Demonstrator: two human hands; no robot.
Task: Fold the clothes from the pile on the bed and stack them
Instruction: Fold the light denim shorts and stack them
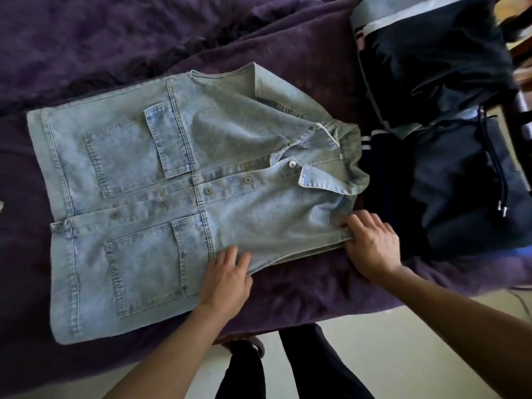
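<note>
A light blue denim jacket (161,197) lies front up and buttoned on the purple bed, collar to the right, hem to the left. My left hand (227,279) rests on its near edge at the middle, fingers straight and spread. My right hand (371,246) pinches the jacket's near shoulder corner, thumb under the fabric edge and fingers on top. To the right lies a pile of dark navy clothes (449,168) with a drawstring and white stripes.
The purple plush blanket (115,47) covers the bed, rumpled at the back. The bed's near edge runs just below my hands; beyond it are the pale floor (388,355) and my dark trouser legs (302,364). Wooden furniture (522,67) stands at the far right.
</note>
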